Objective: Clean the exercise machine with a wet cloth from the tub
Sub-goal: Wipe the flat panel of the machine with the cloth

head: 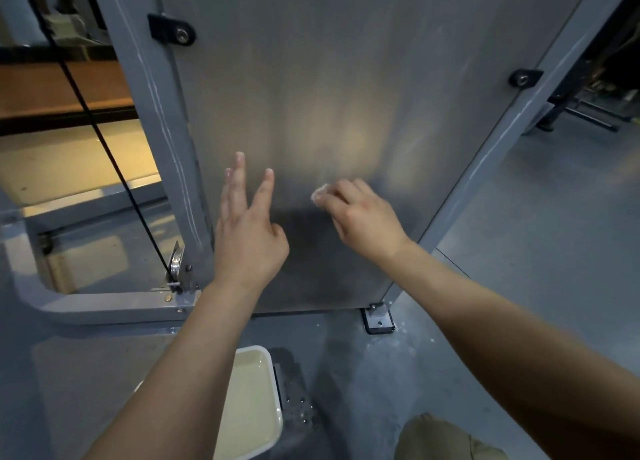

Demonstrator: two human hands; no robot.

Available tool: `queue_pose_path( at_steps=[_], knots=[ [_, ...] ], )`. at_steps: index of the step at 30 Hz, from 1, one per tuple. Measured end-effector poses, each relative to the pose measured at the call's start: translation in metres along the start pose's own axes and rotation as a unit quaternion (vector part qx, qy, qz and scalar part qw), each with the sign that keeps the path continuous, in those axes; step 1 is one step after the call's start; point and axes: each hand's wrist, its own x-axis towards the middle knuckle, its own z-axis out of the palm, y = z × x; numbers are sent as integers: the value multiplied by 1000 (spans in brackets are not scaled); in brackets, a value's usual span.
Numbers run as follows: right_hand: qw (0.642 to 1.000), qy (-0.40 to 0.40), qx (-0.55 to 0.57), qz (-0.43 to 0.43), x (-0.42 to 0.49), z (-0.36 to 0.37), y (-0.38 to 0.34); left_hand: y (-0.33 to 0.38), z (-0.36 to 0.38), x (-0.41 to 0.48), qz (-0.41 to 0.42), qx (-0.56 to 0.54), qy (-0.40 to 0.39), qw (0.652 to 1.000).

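Observation:
The exercise machine's wide grey metal panel [311,78] stands upright in front of me between two grey frame posts. My right hand [360,217] grips a small white cloth [320,192] and presses it against the panel's lower middle. Only a bit of the cloth shows past my fingers. To its left my left hand [247,227] rests against the panel with its fingers straight and spread, holding nothing. A white tub [273,390] of cloudy water sits on the floor below my left forearm, which partly covers it.
A black cable [104,141] runs down to a pulley [176,262] at the left post's base. The curved grey base frame [86,309] lies at lower left. A black foot bracket [379,321] anchors the right post. Water is splashed on the grey floor [540,238]. My knee [443,439] shows at the bottom.

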Motion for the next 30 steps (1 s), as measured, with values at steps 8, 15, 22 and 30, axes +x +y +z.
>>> queue_pose_path(
  at_steps=[8, 15, 22, 30],
  knots=[
    [993, 120, 6, 21, 20, 3, -1, -1, -3, -2, 4, 15, 1, 1000],
    [980, 186, -67, 2, 51, -47, 23, -6, -4, 1, 25, 13, 43, 999],
    [996, -12, -47, -74, 7, 6, 1, -6, -11, 6, 1, 3, 69, 998],
    [983, 180, -6, 46, 45, -13, 15, -17, -7, 19, 5, 54, -3, 999]
  ],
)
